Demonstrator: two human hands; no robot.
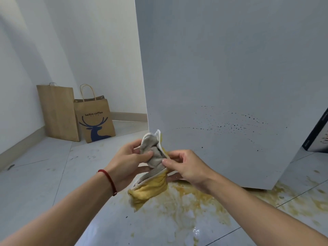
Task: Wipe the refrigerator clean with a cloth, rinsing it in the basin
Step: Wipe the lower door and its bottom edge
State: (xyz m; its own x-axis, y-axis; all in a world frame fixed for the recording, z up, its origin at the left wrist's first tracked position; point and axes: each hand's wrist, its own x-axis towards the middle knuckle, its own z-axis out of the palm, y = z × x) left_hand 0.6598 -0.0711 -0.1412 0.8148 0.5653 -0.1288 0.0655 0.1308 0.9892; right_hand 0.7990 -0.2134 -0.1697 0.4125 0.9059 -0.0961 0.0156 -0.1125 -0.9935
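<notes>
A grey and yellow cloth (pixel 152 167) with a white edge hangs bunched between both hands, its yellow end drooping toward the floor. My left hand (pixel 127 160) grips its upper grey part, thumb pressed on the fabric. My right hand (pixel 184 166) pinches the cloth from the right side. Behind the hands stands the white refrigerator (pixel 221 77), its flat side filling the right of the view, with dark speckles (pixel 234 125) scattered low on it. No basin is in view.
A yellowish wet stain (pixel 195 205) spreads over the grey floor tiles at the refrigerator's foot. Two brown paper bags (pixel 94 119) lean in the far left corner against the wall. A dark box (pixel 317 134) stands at the right edge.
</notes>
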